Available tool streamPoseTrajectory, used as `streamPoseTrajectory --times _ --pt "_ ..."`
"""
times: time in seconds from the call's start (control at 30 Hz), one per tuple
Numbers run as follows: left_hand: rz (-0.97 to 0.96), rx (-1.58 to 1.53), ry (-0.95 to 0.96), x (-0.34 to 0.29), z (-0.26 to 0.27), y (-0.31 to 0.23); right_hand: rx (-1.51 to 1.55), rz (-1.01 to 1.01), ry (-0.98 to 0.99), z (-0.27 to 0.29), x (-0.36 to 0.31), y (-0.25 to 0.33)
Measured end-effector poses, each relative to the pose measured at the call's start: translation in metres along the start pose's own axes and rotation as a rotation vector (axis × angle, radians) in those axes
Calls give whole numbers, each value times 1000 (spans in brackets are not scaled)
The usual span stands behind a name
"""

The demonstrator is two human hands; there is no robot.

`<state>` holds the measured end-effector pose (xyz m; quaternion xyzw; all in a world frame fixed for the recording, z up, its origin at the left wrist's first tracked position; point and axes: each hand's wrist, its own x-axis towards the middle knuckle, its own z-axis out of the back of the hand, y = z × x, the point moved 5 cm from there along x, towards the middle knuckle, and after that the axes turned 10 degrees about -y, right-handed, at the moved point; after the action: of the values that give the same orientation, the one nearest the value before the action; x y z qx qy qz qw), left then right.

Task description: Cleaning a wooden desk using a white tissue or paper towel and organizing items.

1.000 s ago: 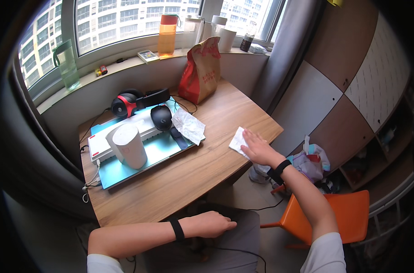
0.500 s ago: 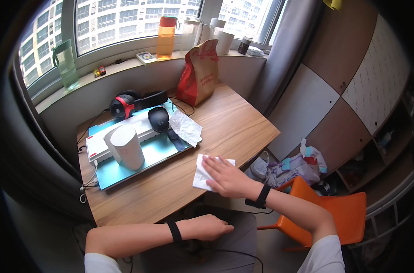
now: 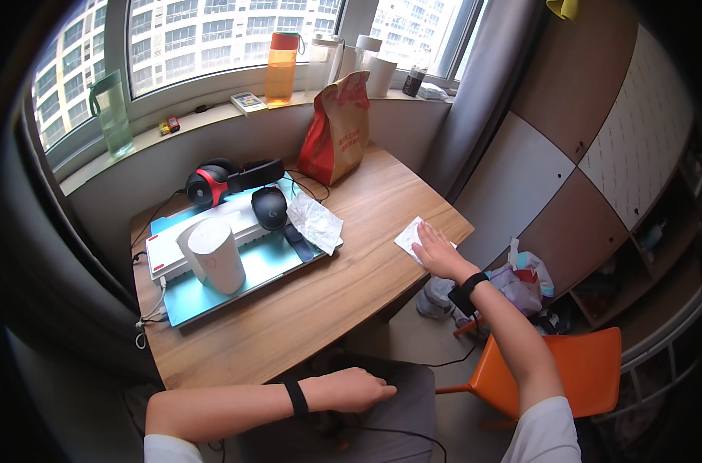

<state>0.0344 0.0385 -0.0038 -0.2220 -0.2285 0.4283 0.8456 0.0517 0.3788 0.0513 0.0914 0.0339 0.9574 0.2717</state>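
On the right, my flat right hand covers part of a white paper tissue on the brown wooden table. My left hand is nearer.

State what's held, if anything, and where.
The right hand lies flat on the white tissue, over its right side, no grip visible; nothing visible in the left hand.

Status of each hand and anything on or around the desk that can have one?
right hand: flattened on white tissue
white tissue: flat, partly covered by that hand
left hand: over the lap, fingers partly hidden
creased tissue: crumpled, spread out
paper roll: upright, loose end hanging
paper bag: standing upright
orange bottle: upright, capped
orange chair: upright
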Motion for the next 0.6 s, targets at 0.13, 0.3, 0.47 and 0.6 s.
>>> streamPoseTrajectory --times 0.13,0.3,0.47,0.6 --pt "14 -16 -7 -2 1 1 -4 -1 -15 -6 1 2" --pt "0 -27 -17 0 1 1 -9 6 -39 -6 -1 -1" --pt "6 -39 -25 0 3 0 -1 13 -66 -4 -2 1" --pt "-6 -16 -9 0 7 -3 7 5 -74 -3 -3 3"
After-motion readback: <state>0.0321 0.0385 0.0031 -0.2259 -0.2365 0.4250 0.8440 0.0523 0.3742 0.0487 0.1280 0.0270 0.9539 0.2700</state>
